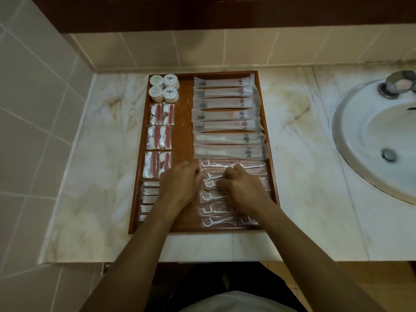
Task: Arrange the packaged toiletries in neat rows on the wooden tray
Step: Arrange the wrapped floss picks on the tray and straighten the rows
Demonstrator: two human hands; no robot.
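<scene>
Head view: the wooden tray (188,122) sits on the marble worktop (304,154), well left of the sink (378,140). Toothbrush packets (227,115) fill its far right side, round soaps (163,87) its far left corner. At the near right, both hands work the floss pick packets (213,208): left hand (180,183) curled, right hand (242,188) pinching a packet, hiding several.

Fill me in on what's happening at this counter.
A person is sorting packaged toiletries on a wooden tray beside the sink. Both hands, left and right, are down on the floss pick packets at the near right. Toothbrush sleeves, round soaps and the cotton packets already lie in rows.
</scene>
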